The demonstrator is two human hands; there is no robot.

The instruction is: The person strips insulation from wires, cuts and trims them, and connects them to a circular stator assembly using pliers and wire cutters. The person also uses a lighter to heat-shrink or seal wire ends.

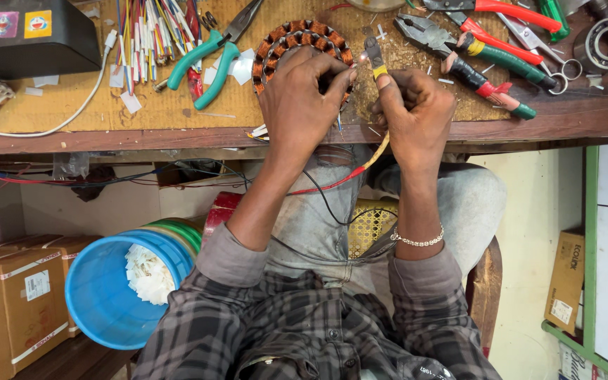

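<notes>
Stator ring of copper-brown wound coils (297,35) lying at upper centre on the wooden surface (177,105), just beyond the left hand (300,98), whose fingers are pinching its wires; right hand (413,112) gripping a small yellow-banded tool (374,56), long axis pointing up-frame.

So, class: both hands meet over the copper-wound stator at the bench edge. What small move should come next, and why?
Probably draw the right hand slightly back to tension the wire, since its small yellow-banded tool meets the left hand fingertips right above the stator, and red and black leads hang slack below.
</notes>
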